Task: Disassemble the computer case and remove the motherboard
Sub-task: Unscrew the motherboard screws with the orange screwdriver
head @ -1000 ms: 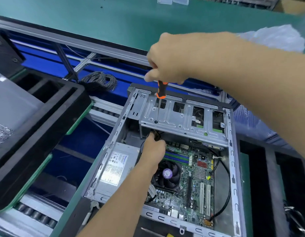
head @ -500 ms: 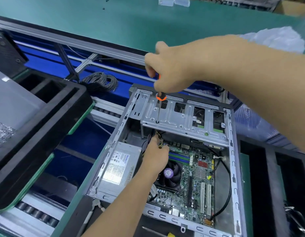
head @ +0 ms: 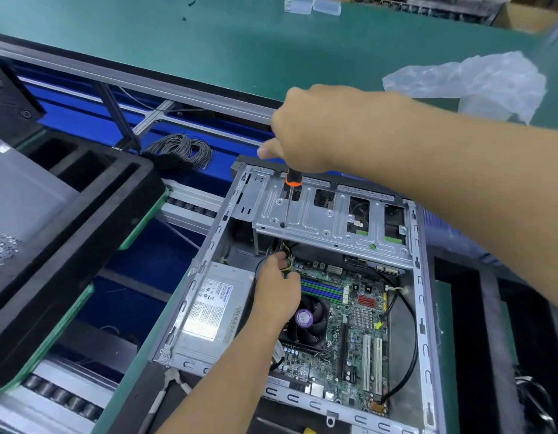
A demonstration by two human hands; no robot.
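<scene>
— Orange-collared screwdriver [head: 290, 195]: which way is it standing?

— Its long axis is running nearly straight up and down. The right hand [head: 305, 133] is clenching the handle from above, and the thin shaft is dropping to a screw hole [head: 283, 225] near the front edge of the drive cage [head: 330, 220], tip sitting right at the hole.

— So the grip is directly over the fastener?

— Yes, the hole is lying straight below the right grip, a touch toward the person. I'd judge any turning has to stay on that vertical line or the tip is going to slip out.

— And the other hand?

— The left hand [head: 279, 292] is reaching in under the cage's front edge, its fingers curling around a bundle of yellow and black wires [head: 287, 256]. It looks to be grasping them, though the fingertips are partly hidden.

— Where is the motherboard sitting?

— The motherboard [head: 349, 321] is lying flat on the floor of the computer case [head: 420, 277], below and nearer the person than the cage, with the fan [head: 309, 321] just under the left wrist and the power supply [head: 208, 311] beside it to the left. The left hand is much the nearer to it.

— Ready to come out?

— Not yet, I'd say: the cage is overhanging its far edge, and a black cable [head: 410, 336] is looping along its right side
</scene>
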